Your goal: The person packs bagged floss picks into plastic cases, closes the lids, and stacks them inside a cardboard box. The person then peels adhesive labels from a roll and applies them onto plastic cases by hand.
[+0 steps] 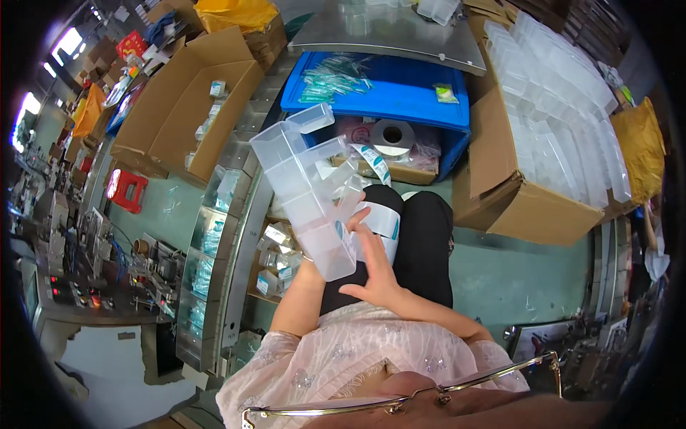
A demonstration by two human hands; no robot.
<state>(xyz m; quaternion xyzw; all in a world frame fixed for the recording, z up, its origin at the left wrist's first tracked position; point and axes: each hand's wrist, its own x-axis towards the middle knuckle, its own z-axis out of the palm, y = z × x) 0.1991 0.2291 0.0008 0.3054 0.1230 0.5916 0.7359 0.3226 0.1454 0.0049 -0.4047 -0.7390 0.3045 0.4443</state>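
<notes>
A translucent plastic compartment box (294, 182) with several flip lids stands tilted above my lap, some of its lids hanging open to the right. My left hand (311, 270) supports it near its lower end; the box hides most of that hand's fingers. On the right side of the box, a small white and teal label (340, 230) shows near its lower compartments. My right hand (374, 268) has its fingers stretched out against that side by the label, the thumb spread apart. A strip of white and teal labels (381, 223) lies over my knee.
A label roll (393, 136) sits inside a blue bin (457, 129) ahead. Cardboard cartons stand either side: a left one (168, 129) with small boxes, a right one (532, 207) full of clear plastic boxes. A metal conveyor (239, 264) carrying teal packets runs along my left.
</notes>
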